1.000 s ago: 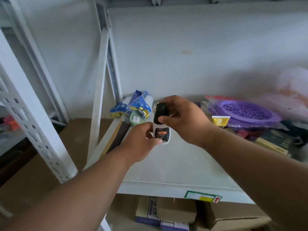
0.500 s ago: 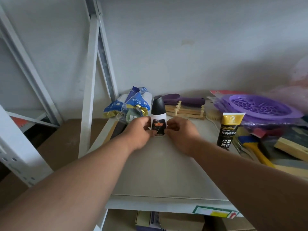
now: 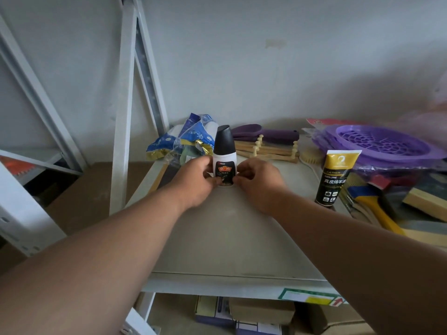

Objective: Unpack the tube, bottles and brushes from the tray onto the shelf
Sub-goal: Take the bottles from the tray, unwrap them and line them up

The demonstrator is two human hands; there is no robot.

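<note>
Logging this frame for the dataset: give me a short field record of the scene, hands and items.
bottle: white, black cap, upright on shelf
left hand: grip on bottle's left side
right hand: grip on bottle's right side
tube: black and gold, standing cap-down, right of bottle, untouched
purple tray: far right
behind bottle: blue packets

A white bottle point(image 3: 224, 157) with a black cap and black-and-orange label. A black and gold tube point(image 3: 335, 178). A purple tray point(image 3: 377, 143) patterned with holes. Blue and gold packets point(image 3: 183, 141).
</note>
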